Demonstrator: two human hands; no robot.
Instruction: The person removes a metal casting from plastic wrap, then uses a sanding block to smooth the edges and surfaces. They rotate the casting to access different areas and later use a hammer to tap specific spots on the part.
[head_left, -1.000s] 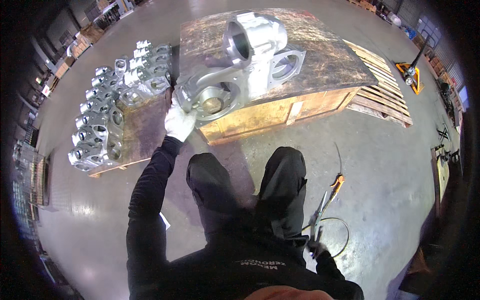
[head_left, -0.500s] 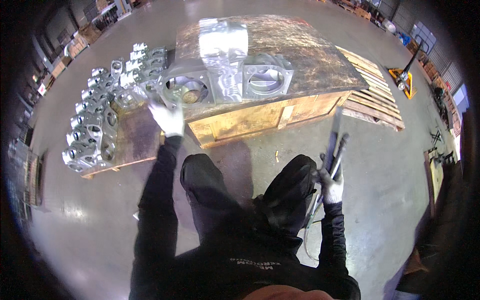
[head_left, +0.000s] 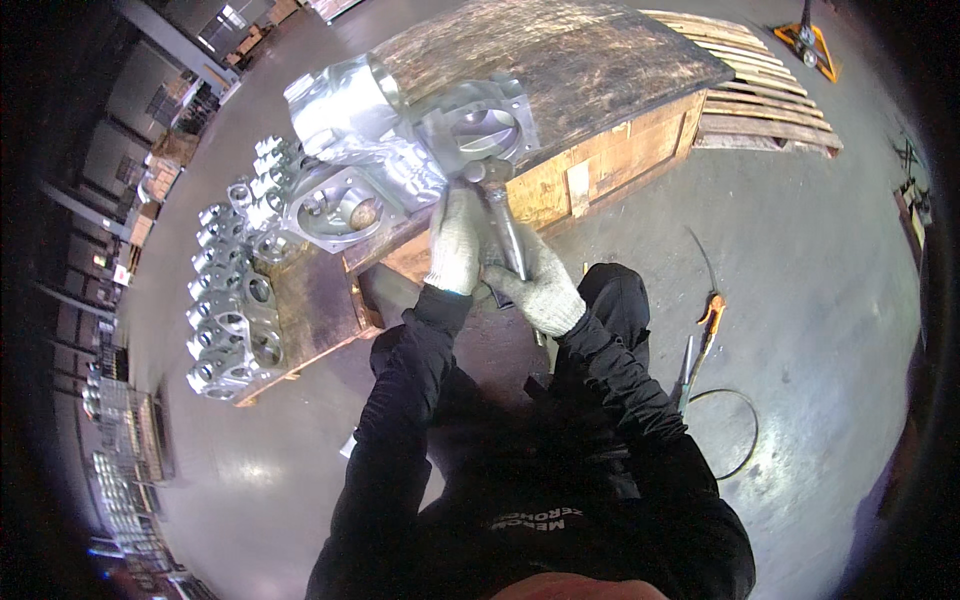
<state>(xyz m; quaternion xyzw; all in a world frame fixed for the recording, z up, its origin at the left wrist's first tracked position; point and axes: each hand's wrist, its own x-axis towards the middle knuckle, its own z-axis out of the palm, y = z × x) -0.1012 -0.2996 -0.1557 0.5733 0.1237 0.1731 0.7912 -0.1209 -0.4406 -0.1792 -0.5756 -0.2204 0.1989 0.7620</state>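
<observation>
A large shiny metal casting (head_left: 345, 108) with a round tube and two square, holed flanges rests at the near left edge of a wooden crate (head_left: 600, 60). In its white glove, my right hand (head_left: 545, 288) closes round the handle of what looks like a hammer (head_left: 510, 235); the metal head is up, close to the casting's right flange. My left hand (head_left: 457, 245), also gloved, is right beside the handle, fingertips up against the casting. Those fingers are blurred and partly turned away, so their grip is unclear.
Several smaller castings (head_left: 225, 300) stand in rows on a low wooden board (head_left: 315, 310) at left. An orange-handled air gun (head_left: 712, 310) with a hose (head_left: 752, 420) is at right, low near the floor. Wooden pallets (head_left: 765, 120) and an orange pallet jack (head_left: 808, 50) stand behind.
The view has turned, and my hands have come together at the casting. My right hand has let go of the long, blurred tool with the hose and now grips the hammer-like tool.
</observation>
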